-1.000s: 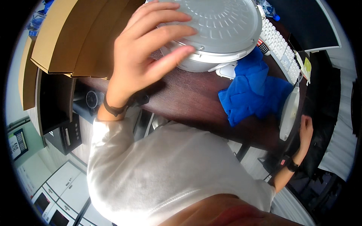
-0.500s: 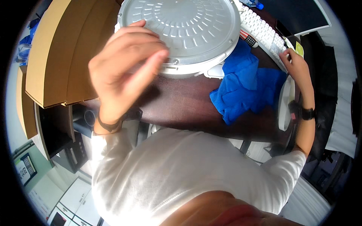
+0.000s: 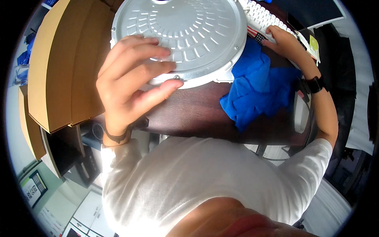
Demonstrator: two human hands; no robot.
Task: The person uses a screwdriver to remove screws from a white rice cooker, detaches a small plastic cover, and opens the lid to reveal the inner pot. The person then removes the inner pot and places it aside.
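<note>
A round white appliance [image 3: 197, 81] lies at the top of the picture with its grey metal disc [image 3: 197, 39] facing up; rings of raised marks cover the disc. My left hand [image 3: 132, 77] is at its near left edge, fingers spread and thumb by a rim screw. Whether the fingertips touch the metal I cannot tell. To the right, my right hand [image 3: 286, 43] hangs beside the white keyboard [image 3: 264, 15], thumb and forefinger apart and nothing seen between them. Just left of that thumb is a small flag-patterned item [image 3: 257, 35]. A crumpled blue cloth [image 3: 252, 89] lies between the appliance and my right forearm.
Tall cardboard flaps [image 3: 65, 67] stand close on the left. A white, elongated object [image 3: 302, 112] rests near the right end of the dark brown table [image 3: 185, 110]. Papers with a yellow note [image 3: 314, 43] and a dark monitor [image 3: 316, 12] are at the far right.
My left hand has come down, its fingers spreading at the disc's edge. My right hand has moved left and away from me, from the keyboard's near end toward the flag-patterned item.
</note>
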